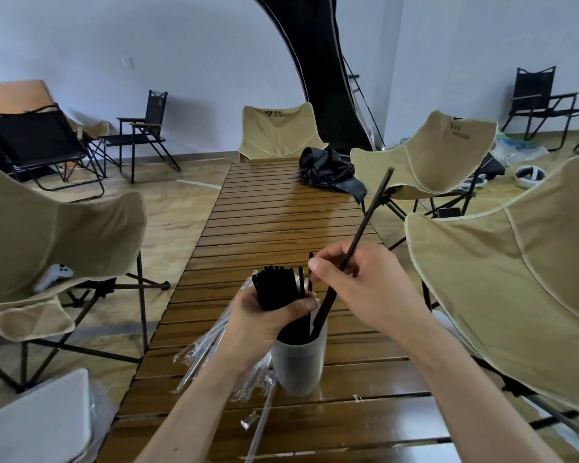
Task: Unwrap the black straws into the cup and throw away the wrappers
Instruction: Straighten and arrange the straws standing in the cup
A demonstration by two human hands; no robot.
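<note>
since straws go in as they are freed: the cup stands on the table right under both hands.
left hand: fingers curled round the bundle, kept upright over the rim, likely so it feeds the cup.
right hand: fingers pinch one straw mid-length; it slants, lower end inside the cup, top well above the knuckles.
wrappers: clear, heaped left of the cup, not yet thrown away.

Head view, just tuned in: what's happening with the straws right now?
A person's left hand grips a bundle of black straws over the white cup. The right hand holds a single black straw, its lower end in the cup. Clear wrappers lie on the wooden slat table beside the cup, not yet thrown away.
</note>
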